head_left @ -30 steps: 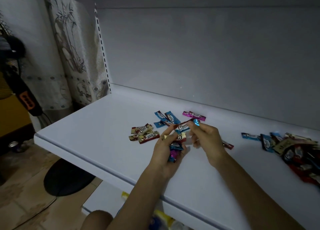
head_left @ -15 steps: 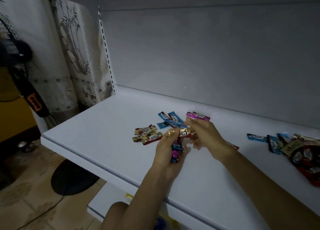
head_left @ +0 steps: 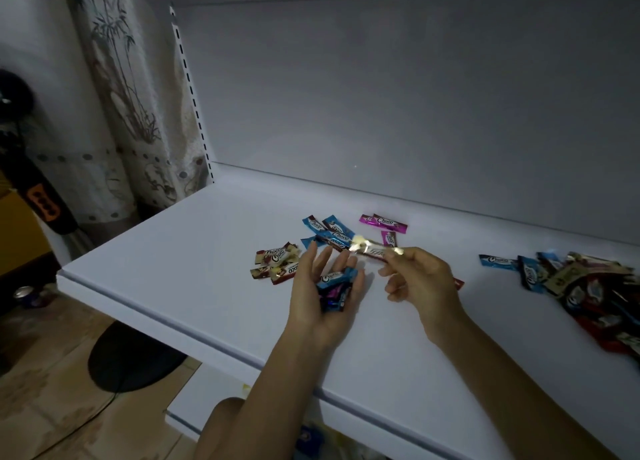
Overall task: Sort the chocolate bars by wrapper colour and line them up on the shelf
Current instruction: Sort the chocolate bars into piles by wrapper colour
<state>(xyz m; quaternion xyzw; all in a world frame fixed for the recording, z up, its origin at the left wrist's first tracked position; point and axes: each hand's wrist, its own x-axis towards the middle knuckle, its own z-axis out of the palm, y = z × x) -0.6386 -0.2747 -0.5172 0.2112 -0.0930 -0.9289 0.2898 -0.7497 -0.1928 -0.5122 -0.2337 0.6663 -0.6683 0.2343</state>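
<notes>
SORTING IN HAND: At the centre of the frame, a person's right hand [head_left: 419, 279] pinches one end of a slim brown chocolate bar with gold foil ends [head_left: 372, 250] between thumb and fingertips, holding it level just above the flat white shelf [head_left: 194, 269]. The left hand [head_left: 322, 297], just left of it, lies palm up with its fingers nearly straight, cradling a small clutch of blue and purple wrapped bars [head_left: 334, 286] rather than clasping them.

Three colour groups lie behind the hands: a gold-and-brown pile [head_left: 277, 264] at centre left, a blue pile [head_left: 327, 229] above it and a magenta pile [head_left: 384, 224] right of that. A loose heap of mixed wrappers [head_left: 588, 286] waits at the right edge, so the sorting looks roughly half done, and nothing is lined up yet.

The pinched bar seems bound for the gold-and-brown pile. That calls for carrying it left, over the left hand's raised fingers, and laying it down gently so the pile does not scatter.

The shelf's front lip runs diagonally from centre left to lower right, under both forearms. The gold-and-brown pile sits nearest that lip, with bare surface between. Wide bare shelf lies left of the piles and along the grey back panel [head_left: 415, 96], room enough for rows.
</notes>
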